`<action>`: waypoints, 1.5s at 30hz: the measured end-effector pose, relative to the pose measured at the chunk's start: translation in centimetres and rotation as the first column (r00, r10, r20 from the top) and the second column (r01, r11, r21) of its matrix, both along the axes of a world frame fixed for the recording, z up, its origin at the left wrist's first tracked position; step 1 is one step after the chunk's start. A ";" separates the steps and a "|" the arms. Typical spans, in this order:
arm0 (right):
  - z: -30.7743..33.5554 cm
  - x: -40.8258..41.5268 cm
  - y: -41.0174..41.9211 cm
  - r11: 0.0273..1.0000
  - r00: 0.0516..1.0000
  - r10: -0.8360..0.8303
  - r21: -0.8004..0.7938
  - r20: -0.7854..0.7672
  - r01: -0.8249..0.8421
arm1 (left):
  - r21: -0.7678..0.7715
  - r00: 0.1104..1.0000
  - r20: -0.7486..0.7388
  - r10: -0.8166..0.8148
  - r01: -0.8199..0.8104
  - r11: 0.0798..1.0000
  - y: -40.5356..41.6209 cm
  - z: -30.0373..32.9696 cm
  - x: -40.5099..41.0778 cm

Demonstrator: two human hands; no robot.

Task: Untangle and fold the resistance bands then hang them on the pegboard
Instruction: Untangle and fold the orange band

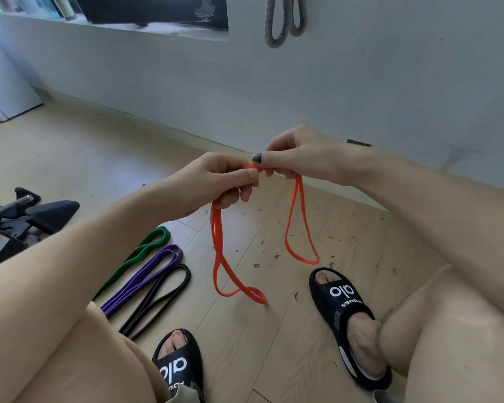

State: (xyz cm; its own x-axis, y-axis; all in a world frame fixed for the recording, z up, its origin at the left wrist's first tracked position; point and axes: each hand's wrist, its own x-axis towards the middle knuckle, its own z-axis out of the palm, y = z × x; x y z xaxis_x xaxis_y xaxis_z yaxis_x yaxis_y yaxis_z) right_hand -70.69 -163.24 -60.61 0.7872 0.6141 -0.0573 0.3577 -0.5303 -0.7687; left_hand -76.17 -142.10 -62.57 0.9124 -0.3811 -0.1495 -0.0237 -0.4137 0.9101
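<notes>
An orange resistance band hangs between my two hands above the wooden floor. My left hand pinches its top, and one long loop drops from it down to the floor. My right hand grips the same bunched top from the right, with a second shorter loop hanging below it. The two hands touch at the fingertips. On the floor to the left lie a green band, a purple band and a black band, side by side and flattened. No pegboard is in view.
My feet in black slides rest on the floor below the hands. Black exercise gear sits at the far left. A grey rope loop hangs on the white wall. Small debris dots the floor.
</notes>
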 end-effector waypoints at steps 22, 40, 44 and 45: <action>-0.2 1.7 -3.0 0.981 0.985 -0.149 0.112 -0.087 0.158 | -0.034 0.996 -0.084 0.015 -0.018 0.999 2.6 -0.2 0.6; -0.1 1.1 -1.4 0.998 0.994 -0.048 0.039 -0.100 0.052 | 0.198 0.994 -0.090 -0.057 0.074 0.977 2.1 -0.8 0.4; -0.2 1.5 -2.1 0.995 0.991 -0.076 0.062 -0.109 0.083 | 0.139 1.000 -0.014 -0.028 0.029 0.990 2.6 -0.6 0.8; -0.2 1.6 -2.1 0.993 0.990 -0.088 0.069 -0.107 0.096 | 0.116 1.000 -0.005 -0.024 0.025 0.993 2.6 -0.5 0.8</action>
